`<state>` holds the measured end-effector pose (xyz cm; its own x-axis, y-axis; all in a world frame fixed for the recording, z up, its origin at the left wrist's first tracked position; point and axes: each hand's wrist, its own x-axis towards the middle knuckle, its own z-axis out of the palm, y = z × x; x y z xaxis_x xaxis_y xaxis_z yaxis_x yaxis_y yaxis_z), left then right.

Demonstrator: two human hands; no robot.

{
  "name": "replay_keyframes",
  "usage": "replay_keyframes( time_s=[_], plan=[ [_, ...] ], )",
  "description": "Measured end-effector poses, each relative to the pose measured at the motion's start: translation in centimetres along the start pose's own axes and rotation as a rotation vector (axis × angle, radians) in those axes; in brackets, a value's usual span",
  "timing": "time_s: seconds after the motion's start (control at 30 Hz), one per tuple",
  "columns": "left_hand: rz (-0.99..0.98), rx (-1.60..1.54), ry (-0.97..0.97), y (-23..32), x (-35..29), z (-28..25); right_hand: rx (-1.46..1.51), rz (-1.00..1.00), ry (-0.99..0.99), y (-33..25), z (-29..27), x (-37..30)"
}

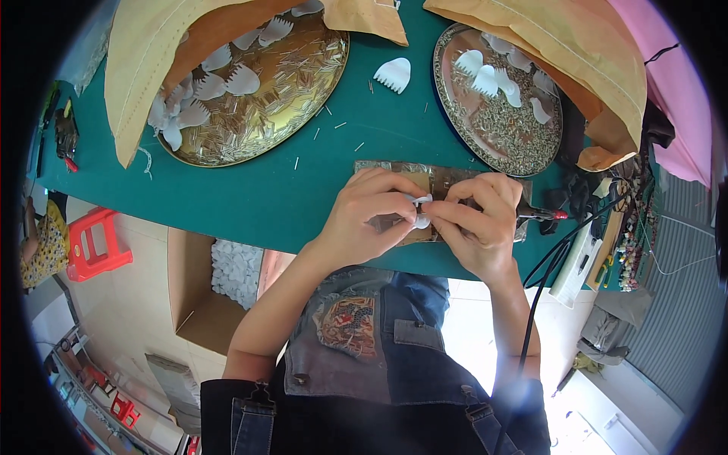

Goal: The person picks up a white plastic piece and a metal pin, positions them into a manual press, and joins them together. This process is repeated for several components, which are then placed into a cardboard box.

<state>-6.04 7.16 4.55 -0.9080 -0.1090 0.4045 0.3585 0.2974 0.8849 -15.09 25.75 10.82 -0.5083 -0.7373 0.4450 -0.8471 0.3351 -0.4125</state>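
Hands meet over the foil-wrapped pad (pixel 440 182) at the green table (pixel 250 189) edge: left hand (pixel 364 220) and right hand (pixel 474 224) both pinch the small white comb piece (pixel 421 220); best grip looks low, wrists braced on the pad.

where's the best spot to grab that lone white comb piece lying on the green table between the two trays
Judging by its pose, pinch the white comb piece by its rounded solid back, coming from above. It lies flat and alone on the green table, and its teeth look thin and harder to grip.
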Motion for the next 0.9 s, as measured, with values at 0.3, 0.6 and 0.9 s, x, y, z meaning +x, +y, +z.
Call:
replay_keyframes(
  time_s=[0.3,0.6,0.9],
  plan=[
    [0.003,-0.010,0.005,-0.1,0.0,0.1,-0.032,-0.061,0.048,0.0,0.5,-0.5],
    [0.000,-0.003,0.000,-0.2,-0.2,0.0,-0.075,-0.042,0.066,-0.2,0.7,-1.0],
    [0.009,0.006,0.017,-0.1,-0.1,0.2,-0.096,-0.053,0.040,-0.3,0.4,-0.6]
  ],
)
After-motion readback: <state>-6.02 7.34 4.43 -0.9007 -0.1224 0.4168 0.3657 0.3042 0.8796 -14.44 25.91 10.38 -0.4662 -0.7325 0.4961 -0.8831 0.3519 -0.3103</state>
